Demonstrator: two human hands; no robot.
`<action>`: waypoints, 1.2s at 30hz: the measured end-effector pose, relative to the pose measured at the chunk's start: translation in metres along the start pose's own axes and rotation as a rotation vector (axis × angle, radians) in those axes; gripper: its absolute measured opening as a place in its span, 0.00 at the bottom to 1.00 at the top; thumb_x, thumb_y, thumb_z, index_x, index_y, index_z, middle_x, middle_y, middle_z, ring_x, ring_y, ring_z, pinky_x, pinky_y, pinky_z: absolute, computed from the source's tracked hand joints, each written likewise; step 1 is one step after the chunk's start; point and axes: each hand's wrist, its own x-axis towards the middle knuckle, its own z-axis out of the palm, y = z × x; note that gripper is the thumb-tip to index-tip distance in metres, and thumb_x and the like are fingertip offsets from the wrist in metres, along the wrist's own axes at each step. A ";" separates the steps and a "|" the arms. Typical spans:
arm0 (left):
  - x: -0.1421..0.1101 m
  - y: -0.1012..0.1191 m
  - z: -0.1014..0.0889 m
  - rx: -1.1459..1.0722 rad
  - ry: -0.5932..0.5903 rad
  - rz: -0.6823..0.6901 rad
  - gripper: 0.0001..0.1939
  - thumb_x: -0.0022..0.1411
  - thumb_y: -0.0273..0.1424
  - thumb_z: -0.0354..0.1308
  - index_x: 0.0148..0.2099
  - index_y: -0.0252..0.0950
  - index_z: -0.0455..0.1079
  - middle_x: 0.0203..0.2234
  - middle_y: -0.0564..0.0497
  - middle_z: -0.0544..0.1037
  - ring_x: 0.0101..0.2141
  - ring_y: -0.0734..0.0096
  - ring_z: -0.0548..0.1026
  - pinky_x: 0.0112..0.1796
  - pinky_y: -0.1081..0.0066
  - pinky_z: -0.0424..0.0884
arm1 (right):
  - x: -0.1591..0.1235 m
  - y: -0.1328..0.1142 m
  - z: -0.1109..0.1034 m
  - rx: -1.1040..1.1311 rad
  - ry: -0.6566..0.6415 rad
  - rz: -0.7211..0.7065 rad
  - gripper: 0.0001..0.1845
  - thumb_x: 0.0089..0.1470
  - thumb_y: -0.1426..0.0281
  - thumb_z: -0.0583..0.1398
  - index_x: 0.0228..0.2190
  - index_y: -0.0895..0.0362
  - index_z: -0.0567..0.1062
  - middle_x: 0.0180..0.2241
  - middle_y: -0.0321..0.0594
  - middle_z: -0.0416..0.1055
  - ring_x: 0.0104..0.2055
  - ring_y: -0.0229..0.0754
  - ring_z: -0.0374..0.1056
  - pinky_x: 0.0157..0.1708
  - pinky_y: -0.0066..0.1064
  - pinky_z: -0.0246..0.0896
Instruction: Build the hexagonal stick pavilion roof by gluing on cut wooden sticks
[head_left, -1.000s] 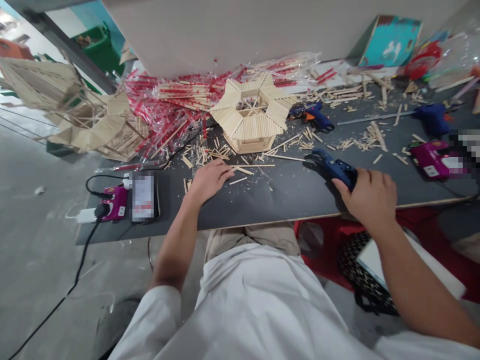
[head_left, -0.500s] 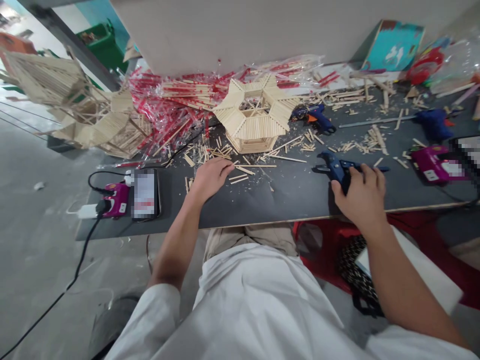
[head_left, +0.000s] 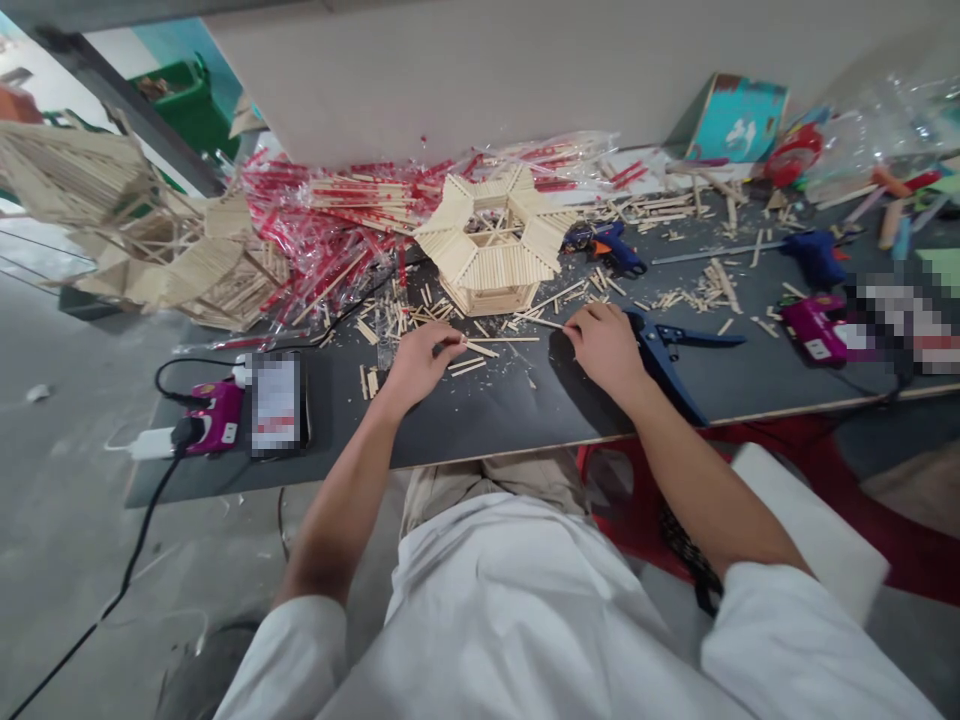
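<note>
White shirt (head_left: 525, 620), beige trousers (head_left: 525, 480)

Shirt at 6 o'clock: plain, loose, soft creases down the front. Short sleeves; left sleeve (head_left: 300, 640) at 7 o'clock, right sleeve (head_left: 784, 625) at 4, hems near the elbows. Trousers at 6, nearer centre, wrinkled. Left hand (head_left: 420, 365) and right hand (head_left: 604, 345) bare.

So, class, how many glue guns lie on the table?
2. One glue gun lies just right of the star-shaped stick model; the other glue gun lies farther right, behind a purple power block. Clutter may hide more.
</note>
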 end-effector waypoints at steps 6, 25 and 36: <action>-0.002 -0.001 0.003 0.025 -0.010 -0.033 0.07 0.70 0.33 0.64 0.45 0.38 0.82 0.40 0.48 0.87 0.41 0.63 0.83 0.42 0.67 0.74 | -0.009 -0.005 -0.024 0.092 -0.017 0.020 0.08 0.67 0.71 0.58 0.42 0.60 0.77 0.39 0.54 0.80 0.43 0.59 0.76 0.43 0.46 0.68; 0.004 -0.014 0.002 0.015 -0.097 0.021 0.05 0.68 0.28 0.62 0.41 0.35 0.80 0.37 0.47 0.85 0.39 0.62 0.81 0.45 0.66 0.74 | 0.053 -0.135 -0.033 0.794 0.024 -0.296 0.12 0.68 0.64 0.60 0.31 0.54 0.71 0.29 0.37 0.72 0.30 0.40 0.65 0.34 0.34 0.58; 0.002 -0.014 -0.002 -0.023 -0.140 -0.061 0.06 0.64 0.25 0.61 0.40 0.36 0.81 0.34 0.48 0.84 0.35 0.65 0.82 0.37 0.70 0.75 | 0.047 -0.122 0.005 0.735 -0.022 -0.309 0.14 0.73 0.60 0.54 0.37 0.53 0.71 0.39 0.43 0.77 0.40 0.47 0.71 0.46 0.40 0.62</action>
